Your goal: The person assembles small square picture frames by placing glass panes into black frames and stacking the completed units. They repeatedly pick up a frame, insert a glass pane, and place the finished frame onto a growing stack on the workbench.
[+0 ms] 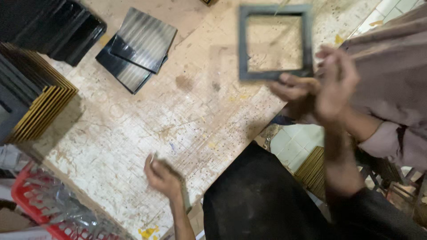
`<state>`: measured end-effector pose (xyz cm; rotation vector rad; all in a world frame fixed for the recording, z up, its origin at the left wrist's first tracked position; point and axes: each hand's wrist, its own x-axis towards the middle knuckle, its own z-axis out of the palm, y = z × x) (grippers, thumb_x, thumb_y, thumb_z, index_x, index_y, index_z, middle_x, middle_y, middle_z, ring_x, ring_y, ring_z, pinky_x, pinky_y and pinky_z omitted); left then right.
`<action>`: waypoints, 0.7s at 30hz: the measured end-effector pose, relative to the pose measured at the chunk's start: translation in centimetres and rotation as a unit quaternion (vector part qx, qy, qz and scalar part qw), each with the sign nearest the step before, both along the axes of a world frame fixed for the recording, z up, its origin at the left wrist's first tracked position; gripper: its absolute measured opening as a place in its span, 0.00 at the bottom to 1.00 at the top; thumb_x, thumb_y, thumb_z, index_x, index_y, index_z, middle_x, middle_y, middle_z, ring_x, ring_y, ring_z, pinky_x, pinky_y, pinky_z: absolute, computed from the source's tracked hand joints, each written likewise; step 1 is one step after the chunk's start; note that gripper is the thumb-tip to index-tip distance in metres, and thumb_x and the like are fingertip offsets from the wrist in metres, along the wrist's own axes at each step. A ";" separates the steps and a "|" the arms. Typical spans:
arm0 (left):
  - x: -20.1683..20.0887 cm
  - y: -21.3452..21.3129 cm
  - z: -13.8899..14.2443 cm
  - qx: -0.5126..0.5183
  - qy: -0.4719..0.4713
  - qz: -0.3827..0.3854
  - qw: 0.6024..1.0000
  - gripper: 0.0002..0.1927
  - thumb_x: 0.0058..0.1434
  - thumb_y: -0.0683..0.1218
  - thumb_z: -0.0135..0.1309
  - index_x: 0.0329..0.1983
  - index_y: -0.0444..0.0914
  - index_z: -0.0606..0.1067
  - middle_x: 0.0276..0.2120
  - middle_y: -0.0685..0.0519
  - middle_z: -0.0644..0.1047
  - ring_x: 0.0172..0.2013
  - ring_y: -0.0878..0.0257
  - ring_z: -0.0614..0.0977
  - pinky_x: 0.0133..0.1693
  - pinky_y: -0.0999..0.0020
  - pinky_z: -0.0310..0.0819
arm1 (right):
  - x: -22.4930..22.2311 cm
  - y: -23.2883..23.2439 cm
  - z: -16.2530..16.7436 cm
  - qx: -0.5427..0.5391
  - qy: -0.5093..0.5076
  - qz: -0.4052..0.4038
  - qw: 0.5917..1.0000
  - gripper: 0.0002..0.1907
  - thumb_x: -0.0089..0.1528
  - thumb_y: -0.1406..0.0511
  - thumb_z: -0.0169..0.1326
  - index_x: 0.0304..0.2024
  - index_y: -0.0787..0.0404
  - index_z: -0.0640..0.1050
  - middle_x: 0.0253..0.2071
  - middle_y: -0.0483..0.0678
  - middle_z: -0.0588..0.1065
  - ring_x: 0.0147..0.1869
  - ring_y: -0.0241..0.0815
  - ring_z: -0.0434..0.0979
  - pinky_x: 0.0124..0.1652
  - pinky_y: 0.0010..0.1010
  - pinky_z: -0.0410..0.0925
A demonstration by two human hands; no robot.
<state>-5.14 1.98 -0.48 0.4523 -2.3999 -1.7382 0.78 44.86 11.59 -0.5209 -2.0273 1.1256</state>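
While your left hand (162,175) curls loosely at lower centre on the desk (147,120), your right hand (336,84), blurred, grip unclear, meets a co-worker's hand (296,91) holding the grey frame (273,42).

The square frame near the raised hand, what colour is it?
Dark grey. The square frame shows, blurred, in the head view, its open middle showing the worn table.

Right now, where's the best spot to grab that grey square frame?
Probably the bare left rail of the grey square frame, coming from the left. It is an open square of thin rails, so fingers can wrap one through the opening. Hands already crowd its lower right corner.
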 end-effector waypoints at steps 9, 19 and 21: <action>-3.8 8.9 2.5 -0.292 0.015 -0.255 0.922 0.28 0.72 0.57 0.42 0.66 0.34 0.71 0.55 0.38 0.75 0.55 0.41 0.73 0.55 0.40 0.60 | -4.2 1.7 -6.7 0.140 -0.363 0.167 0.906 0.20 0.73 0.59 0.52 0.61 0.67 0.76 0.56 0.67 0.73 0.58 0.61 0.74 0.54 0.48 0.69; -1.0 3.3 3.1 -0.142 -0.059 -0.029 0.988 0.24 0.72 0.53 0.49 0.64 0.33 0.72 0.48 0.41 0.72 0.48 0.48 0.75 0.54 0.54 0.66 | -8.2 -13.3 -6.9 0.130 -0.297 0.354 0.877 0.18 0.69 0.60 0.54 0.53 0.67 0.80 0.44 0.60 0.77 0.51 0.57 0.74 0.53 0.47 0.67; 0.8 0.6 3.1 -0.199 -0.044 0.000 0.979 0.21 0.71 0.51 0.49 0.61 0.33 0.73 0.46 0.42 0.75 0.48 0.48 0.75 0.54 0.52 0.64 | -8.9 -15.3 -6.3 0.111 -0.251 0.405 0.872 0.16 0.67 0.62 0.54 0.51 0.67 0.81 0.42 0.60 0.77 0.50 0.57 0.74 0.51 0.46 0.67</action>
